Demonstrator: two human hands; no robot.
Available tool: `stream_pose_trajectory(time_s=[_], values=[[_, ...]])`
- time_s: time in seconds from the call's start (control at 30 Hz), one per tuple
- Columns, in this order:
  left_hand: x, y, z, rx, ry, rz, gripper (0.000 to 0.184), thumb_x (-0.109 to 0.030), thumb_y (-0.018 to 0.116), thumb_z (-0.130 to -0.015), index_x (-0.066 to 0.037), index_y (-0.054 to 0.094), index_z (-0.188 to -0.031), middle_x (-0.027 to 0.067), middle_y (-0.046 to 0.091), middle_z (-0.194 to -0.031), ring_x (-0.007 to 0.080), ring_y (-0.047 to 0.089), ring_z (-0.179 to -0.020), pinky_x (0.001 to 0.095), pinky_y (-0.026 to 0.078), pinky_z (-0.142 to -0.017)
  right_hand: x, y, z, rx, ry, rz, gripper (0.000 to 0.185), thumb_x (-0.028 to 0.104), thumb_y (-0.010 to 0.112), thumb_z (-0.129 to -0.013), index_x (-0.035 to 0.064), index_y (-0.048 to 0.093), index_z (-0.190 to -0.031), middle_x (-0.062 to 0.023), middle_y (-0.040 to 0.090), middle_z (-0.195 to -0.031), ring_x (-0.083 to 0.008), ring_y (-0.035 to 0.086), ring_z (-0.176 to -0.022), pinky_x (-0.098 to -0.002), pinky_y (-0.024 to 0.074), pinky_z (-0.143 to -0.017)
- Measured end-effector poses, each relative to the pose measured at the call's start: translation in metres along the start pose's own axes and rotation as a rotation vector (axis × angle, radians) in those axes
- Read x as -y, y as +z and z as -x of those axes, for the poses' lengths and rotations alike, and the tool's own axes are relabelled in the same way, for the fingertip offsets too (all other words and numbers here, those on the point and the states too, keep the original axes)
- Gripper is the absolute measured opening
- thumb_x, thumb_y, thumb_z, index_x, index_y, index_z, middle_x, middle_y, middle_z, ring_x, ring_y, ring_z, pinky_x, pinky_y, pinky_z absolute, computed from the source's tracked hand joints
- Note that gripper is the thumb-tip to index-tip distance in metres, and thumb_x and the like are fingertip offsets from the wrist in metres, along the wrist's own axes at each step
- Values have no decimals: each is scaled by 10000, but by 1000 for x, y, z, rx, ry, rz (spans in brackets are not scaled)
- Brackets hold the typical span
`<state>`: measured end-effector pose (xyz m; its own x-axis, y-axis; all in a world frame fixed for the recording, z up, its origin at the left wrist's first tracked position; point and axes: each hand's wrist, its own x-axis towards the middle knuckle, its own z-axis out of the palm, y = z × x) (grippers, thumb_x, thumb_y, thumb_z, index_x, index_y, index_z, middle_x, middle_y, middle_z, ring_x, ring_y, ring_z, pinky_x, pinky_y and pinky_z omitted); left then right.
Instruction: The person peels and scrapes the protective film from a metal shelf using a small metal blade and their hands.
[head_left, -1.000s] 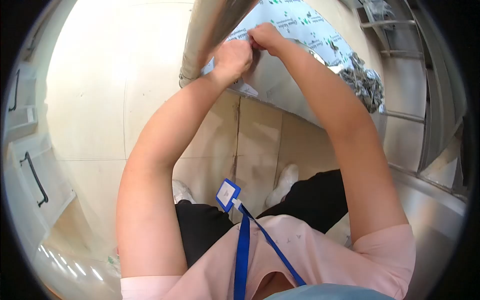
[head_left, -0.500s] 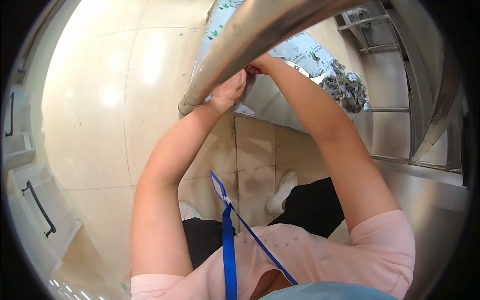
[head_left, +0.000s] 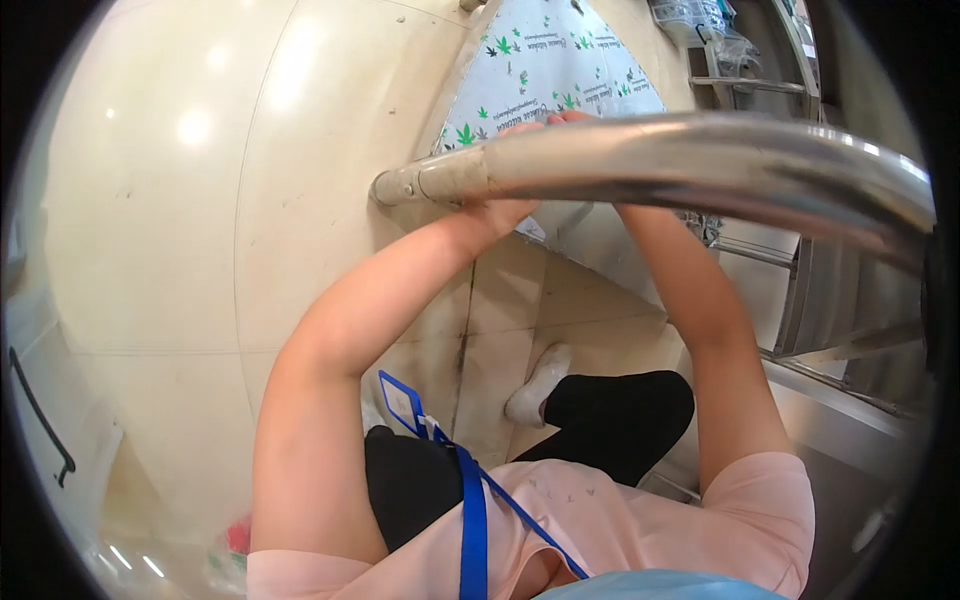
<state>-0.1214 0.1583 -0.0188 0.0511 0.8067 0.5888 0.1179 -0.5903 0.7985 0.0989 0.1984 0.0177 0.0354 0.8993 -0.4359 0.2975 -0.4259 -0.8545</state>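
Observation:
A metal leg or tube (head_left: 640, 160) crosses the view and covers most of both hands. Behind it lies a flat panel (head_left: 560, 60) with pale film printed with green leaves and lettering; its near side shows bare grey metal. The back of my left hand (head_left: 507, 212) shows just below the tube, by the panel's left edge, with some fingers peeking out above. Of my right hand (head_left: 570, 117) only fingertips appear over the tube, close to the left ones, at the filmed surface. What either hand grips is hidden. A white scrap (head_left: 530, 229) sticks out near my left hand.
At the right stands a metal rack (head_left: 750, 250) with rails, and a clear plastic bag (head_left: 735, 55) beyond it. Tiled floor (head_left: 170, 240) spreads to the left, where a white drawer unit has a black handle (head_left: 45, 425). A blue lanyard (head_left: 472, 520) hangs from my neck.
The view has shifted, and the tube now runs nearly level across my hands, hiding more of them. More of the printed film shows. The crumpled grey clump is now mostly behind the tube.

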Motion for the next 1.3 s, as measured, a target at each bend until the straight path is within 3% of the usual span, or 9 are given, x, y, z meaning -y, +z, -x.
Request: stream_pose_trajectory(time_s=[0.1,0.2,0.3,0.43,0.77,0.87,1.0,1.1,1.3], values=[[5,-1,-5,127,-76,258,239,-145,613,-746,-96,533,-965,85,552,-925,274,532,-889,383,431,-769,33,41,6,-545,192,600,556,510,453,-883,26,603,-654,-105,590,-624,-190,519,-563,-332,414,-546],[-3,-18,-15,71,10,451,182,-187,606,-758,-95,540,-901,72,552,-844,269,534,-835,374,434,-742,59,65,-1,-535,355,513,635,563,544,-793,-63,602,-697,-153,583,-616,-210,544,-559,-358,422,-541],[3,-25,-20,185,53,428,123,-184,550,-849,-74,535,-902,100,555,-856,272,546,-818,363,441,-709,60,70,-9,-394,161,891,539,472,591,-797,-60,603,-714,-134,581,-601,-200,547,-551,-354,426,-537],[-4,-27,-28,236,-33,240,137,-170,550,-824,-79,479,-751,88,498,-684,274,525,-659,366,431,-571,55,78,-5,-368,-185,1159,356,344,621,-793,-9,603,-753,-168,571,-619,-292,579,-579,-369,440,-563],[-2,-14,-20,142,6,231,164,-199,533,-824,-93,451,-730,80,499,-691,254,538,-655,356,449,-557,65,90,45,-116,-766,958,330,300,580,-813,-30,591,-793,-167,589,-704,-254,570,-593,-311,446,-545],[-7,-23,-25,236,-49,191,186,-206,527,-841,-83,459,-719,81,495,-668,255,541,-642,356,448,-551,72,94,48,-673,-443,939,439,398,548,-820,-30,615,-894,-157,615,-751,-243,589,-659,-314,456,-586],[-8,-23,-26,223,-54,240,242,-231,512,-874,-63,462,-707,82,468,-630,267,510,-636,378,423,-573,78,84,15,-409,220,746,546,492,630,-731,-37,629,-869,-149,635,-767,-255,602,-694,-331,474,-658],[-1,-21,-23,259,-26,301,184,-226,482,-890,-70,508,-796,81,522,-730,274,530,-716,375,435,-635,85,95,-1,-308,307,1048,544,496,649,-710,-37,637,-817,-150,631,-729,-244,590,-664,-324,472,-647],[-10,-33,-24,61,-67,801,149,-178,567,-807,-65,555,-903,73,559,-832,247,550,-839,365,453,-756,67,90,-12,-389,222,712,241,219,684,-731,-17,647,-764,-119,628,-668,-170,576,-607,-325,473,-598]])
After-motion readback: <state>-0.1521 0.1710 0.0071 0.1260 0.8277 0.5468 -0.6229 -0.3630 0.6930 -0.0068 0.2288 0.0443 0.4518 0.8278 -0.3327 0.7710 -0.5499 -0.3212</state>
